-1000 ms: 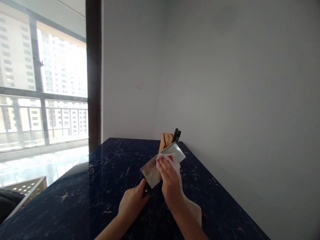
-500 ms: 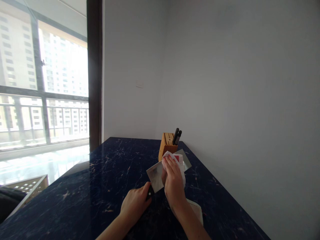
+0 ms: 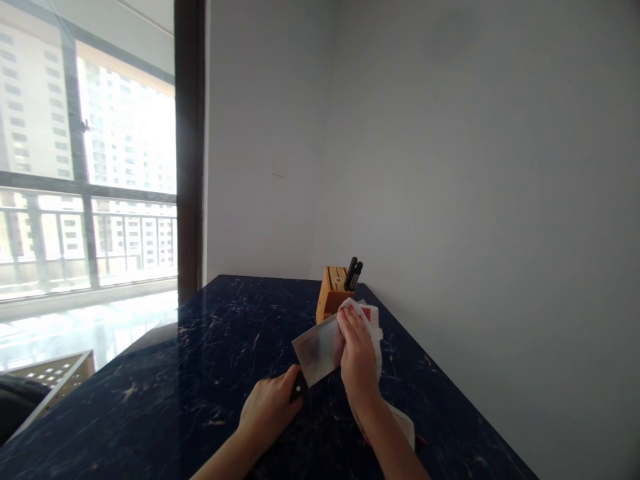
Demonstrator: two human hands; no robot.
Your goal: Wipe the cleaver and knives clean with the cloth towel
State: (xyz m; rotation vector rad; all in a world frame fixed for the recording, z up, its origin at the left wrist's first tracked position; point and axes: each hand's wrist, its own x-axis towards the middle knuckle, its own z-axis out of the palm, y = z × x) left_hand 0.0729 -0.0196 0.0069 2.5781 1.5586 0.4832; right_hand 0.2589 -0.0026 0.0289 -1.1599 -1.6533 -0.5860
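Note:
My left hand (image 3: 267, 408) is closed round the black handle of a broad steel cleaver (image 3: 316, 349), held above the dark marble countertop (image 3: 210, 353) with the blade pointing away to the right. My right hand (image 3: 359, 357) presses a white cloth (image 3: 371, 319) with a red patch against the far end of the blade, fingers folded over the cloth. The cloth's tail hangs down beside my right forearm.
A wooden knife block (image 3: 333, 294) with two black handles (image 3: 353, 272) stands at the back of the counter against the grey wall. A large window with a railing fills the left. A pale slatted object (image 3: 55, 377) lies low at the left edge.
My right hand slid the cloth along the blade toward its far tip, moving right and away. The cleaver shifted slightly right; my left hand kept its grip on the handle.

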